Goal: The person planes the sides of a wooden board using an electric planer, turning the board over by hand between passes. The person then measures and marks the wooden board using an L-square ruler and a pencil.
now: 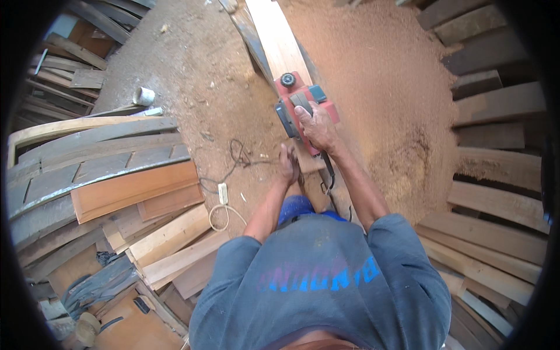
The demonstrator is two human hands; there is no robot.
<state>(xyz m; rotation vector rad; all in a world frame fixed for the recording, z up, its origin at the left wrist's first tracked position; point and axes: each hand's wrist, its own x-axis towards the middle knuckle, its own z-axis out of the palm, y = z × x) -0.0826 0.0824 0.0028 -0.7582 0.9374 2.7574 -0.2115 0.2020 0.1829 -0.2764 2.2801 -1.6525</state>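
A red and black electric planer (pixel 319 109) sits on top of a long, pale wooden board (pixel 279 38), with a black knob toward its far end. My right hand (pixel 317 125) is closed around the planer's handle. Close to the near end of the board, my left hand (pixel 288 165) grips its left edge, and its fingers are partly hidden. Under the board is a narrow worn bench (pixel 249 39). A black cord (pixel 330 169) runs from the back of the planer toward my body.
Sawdust covers the ground (pixel 373 70). To the left lie stacked planks and an orange-brown panel (pixel 137 189); more planks (pixel 496 166) line the right. A white extension socket (pixel 223 193) and tangled dark cable (pixel 239 154) lie left of my legs. A white cup-like container (pixel 143 96) stands beyond.
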